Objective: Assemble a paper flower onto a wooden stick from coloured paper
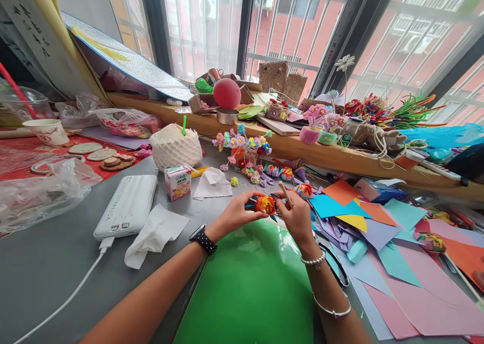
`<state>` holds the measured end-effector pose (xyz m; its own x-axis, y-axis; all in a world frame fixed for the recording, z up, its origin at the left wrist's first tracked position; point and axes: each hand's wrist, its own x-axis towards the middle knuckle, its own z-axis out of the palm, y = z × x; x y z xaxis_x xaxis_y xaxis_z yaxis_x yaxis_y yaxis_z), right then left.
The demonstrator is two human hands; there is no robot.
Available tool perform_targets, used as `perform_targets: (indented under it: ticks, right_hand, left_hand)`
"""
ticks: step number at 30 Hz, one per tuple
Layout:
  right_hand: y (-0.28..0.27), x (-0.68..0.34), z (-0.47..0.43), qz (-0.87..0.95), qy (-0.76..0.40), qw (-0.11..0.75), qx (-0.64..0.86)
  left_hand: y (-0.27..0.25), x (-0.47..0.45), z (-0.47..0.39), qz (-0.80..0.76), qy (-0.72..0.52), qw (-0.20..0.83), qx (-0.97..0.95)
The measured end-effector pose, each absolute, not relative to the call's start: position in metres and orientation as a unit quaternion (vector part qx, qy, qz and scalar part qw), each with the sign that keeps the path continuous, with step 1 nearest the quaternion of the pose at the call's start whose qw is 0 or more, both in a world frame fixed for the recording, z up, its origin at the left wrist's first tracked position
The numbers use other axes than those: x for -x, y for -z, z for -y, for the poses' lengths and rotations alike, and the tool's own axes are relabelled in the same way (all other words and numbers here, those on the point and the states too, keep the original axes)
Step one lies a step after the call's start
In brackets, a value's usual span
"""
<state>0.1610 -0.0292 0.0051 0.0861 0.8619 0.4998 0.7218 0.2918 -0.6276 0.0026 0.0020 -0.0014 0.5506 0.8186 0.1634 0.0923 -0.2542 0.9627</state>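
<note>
An orange and yellow folded paper flower [265, 204] sits between the thumb and fingers of my left hand [236, 212], which is closed on it. My right hand [297, 219] is closed around a thin wooden stick [285, 194], its fingertips at the flower's right side. Whether those fingertips also grip the flower, I cannot tell. Dark green-blue pieces show behind the flower, partly hidden by my hands. Both hands are above the far edge of a green mat [249, 288]. More paper flowers [286, 173] lie just beyond.
Coloured paper sheets [427, 283] cover the right side. On the left lie a white power bank [126, 205] with a cable and a crumpled tissue [155, 235]. A drink box [177, 183] and a wrapped coconut [176, 145] stand behind. A wooden ledge [287, 147] carries crafts and a red balloon [227, 93].
</note>
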Motion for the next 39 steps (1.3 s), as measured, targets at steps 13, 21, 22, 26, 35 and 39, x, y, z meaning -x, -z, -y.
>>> perform_targets:
  ticks: [13, 21, 22, 26, 35, 39]
  right_hand:
    - [-0.002, -0.157, 0.029, 0.681, -0.035, 0.433, 0.589]
    - [-0.002, -0.16, 0.029, 0.679, -0.067, 0.439, 0.585]
    - [-0.002, -0.161, 0.029, 0.679, -0.068, 0.437, 0.586]
    - [0.0, -0.162, 0.027, 0.686, -0.065, 0.414, 0.595]
    - [-0.003, -0.158, 0.03, 0.694, -0.056, 0.423, 0.58]
    - [-0.009, -0.162, 0.031, 0.691, -0.13, 0.45, 0.551]
  left_hand:
    - [0.012, -0.006, -0.003, -0.316, -0.374, 0.425, -0.762]
    - [0.013, -0.005, -0.004, -0.307, -0.38, 0.362, -0.794]
    - [0.012, -0.005, -0.003, -0.31, -0.378, 0.355, -0.797]
    - [0.012, -0.005, -0.002, -0.318, -0.369, 0.329, -0.809]
    - [0.011, -0.004, -0.003, -0.313, -0.383, 0.328, -0.805]
    - [0.009, -0.004, -0.004, -0.318, -0.406, 0.357, -0.779]
